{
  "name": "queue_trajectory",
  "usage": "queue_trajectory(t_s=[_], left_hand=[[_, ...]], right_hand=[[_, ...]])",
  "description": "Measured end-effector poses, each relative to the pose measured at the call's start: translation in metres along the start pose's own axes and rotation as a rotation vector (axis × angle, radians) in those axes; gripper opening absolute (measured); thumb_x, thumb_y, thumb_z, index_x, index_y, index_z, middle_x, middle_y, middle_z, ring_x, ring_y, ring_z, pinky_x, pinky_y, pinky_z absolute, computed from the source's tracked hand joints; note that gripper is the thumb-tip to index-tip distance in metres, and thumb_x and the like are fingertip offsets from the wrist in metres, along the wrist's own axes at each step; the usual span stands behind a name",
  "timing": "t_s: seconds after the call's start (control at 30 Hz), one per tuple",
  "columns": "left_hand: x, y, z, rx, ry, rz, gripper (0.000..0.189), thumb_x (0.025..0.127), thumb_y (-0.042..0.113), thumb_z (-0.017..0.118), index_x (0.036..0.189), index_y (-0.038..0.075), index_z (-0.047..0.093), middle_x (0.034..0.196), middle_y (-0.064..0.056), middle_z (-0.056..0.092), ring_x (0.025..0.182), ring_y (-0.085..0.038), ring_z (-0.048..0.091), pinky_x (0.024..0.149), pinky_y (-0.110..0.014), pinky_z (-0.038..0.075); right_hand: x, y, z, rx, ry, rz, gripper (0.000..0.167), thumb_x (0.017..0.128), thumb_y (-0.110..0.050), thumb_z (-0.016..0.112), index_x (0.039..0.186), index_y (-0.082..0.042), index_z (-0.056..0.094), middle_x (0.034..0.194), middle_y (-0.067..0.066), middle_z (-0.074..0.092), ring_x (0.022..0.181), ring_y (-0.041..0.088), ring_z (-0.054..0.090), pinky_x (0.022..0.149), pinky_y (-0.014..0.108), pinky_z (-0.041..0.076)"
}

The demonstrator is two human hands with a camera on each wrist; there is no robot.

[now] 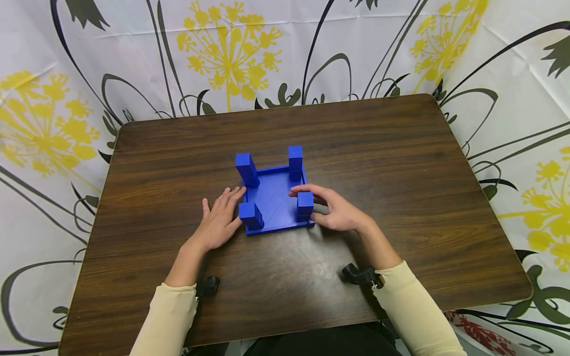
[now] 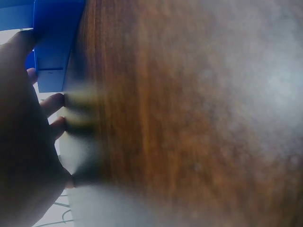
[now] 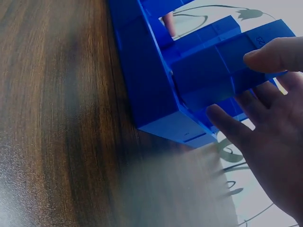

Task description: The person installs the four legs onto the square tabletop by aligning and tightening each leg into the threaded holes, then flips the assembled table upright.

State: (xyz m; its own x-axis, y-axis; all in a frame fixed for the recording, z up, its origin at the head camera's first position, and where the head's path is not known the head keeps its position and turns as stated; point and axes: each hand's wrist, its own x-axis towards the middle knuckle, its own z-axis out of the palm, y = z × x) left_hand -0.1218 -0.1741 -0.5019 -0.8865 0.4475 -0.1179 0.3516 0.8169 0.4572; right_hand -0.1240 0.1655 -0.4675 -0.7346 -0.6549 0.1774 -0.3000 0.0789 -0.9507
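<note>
A blue square tray [image 1: 276, 200] with a low rim lies on the table, with an upright blue post at each corner. My left hand [image 1: 218, 222] is spread flat at the tray's left side, its fingertips by the rim and its thumb beside the near-left post [image 1: 251, 216]. My right hand [image 1: 340, 210] curves round the near-right post [image 1: 305, 205]; in the right wrist view, the thumb [image 3: 267, 57] lies over this seamed post [image 3: 203, 78] and the fingers are on its other side. The far-left post [image 1: 247, 169] and far-right post [image 1: 295, 162] stand apart from both hands.
The brown wood-grain table [image 1: 383, 148] has rounded corners. Behind it and at both sides hangs a white cloth [image 1: 147, 44] with yellow flowers. Black wrist devices [image 1: 358, 274] sit at both sleeve cuffs, just above the tabletop.
</note>
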Motion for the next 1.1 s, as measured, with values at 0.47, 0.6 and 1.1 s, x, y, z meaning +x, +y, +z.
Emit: queue_trajectory(t_s=[0.47,0.6,1.1], left_hand=[[0.001,-0.002,0.001,-0.003,-0.012,-0.011,0.067,0.102,0.05,0.042,0.158,0.029,0.012,0.162,-0.008,0.017,0.149,-0.031,0.005,0.104,-0.073,-0.009],[0.001,-0.001,0.0,-0.003,-0.014,-0.01,0.067,0.102,0.051,0.041,0.158,0.03,0.011,0.162,-0.008,0.017,0.149,-0.031,0.005,0.104,-0.073,-0.009],[0.001,-0.001,0.0,0.003,-0.019,-0.012,0.067,0.102,0.049,0.042,0.158,0.03,0.011,0.162,-0.008,0.016,0.149,-0.031,0.004,0.104,-0.073,-0.009]], right_hand=[[-0.002,0.004,-0.002,0.02,-0.034,0.008,0.061,0.085,0.015,0.061,0.141,-0.004,0.049,0.135,0.008,0.058,0.127,0.021,0.051,0.108,0.042,0.036],[-0.003,0.006,-0.002,0.022,-0.017,0.02,0.06,0.085,0.011,0.064,0.14,-0.01,0.051,0.133,0.004,0.059,0.124,0.019,0.054,0.106,0.043,0.039],[-0.003,0.003,0.003,-0.01,0.043,0.127,0.05,0.084,0.005,0.07,0.128,-0.011,0.053,0.129,0.006,0.055,0.112,0.024,0.056,0.097,0.048,0.046]])
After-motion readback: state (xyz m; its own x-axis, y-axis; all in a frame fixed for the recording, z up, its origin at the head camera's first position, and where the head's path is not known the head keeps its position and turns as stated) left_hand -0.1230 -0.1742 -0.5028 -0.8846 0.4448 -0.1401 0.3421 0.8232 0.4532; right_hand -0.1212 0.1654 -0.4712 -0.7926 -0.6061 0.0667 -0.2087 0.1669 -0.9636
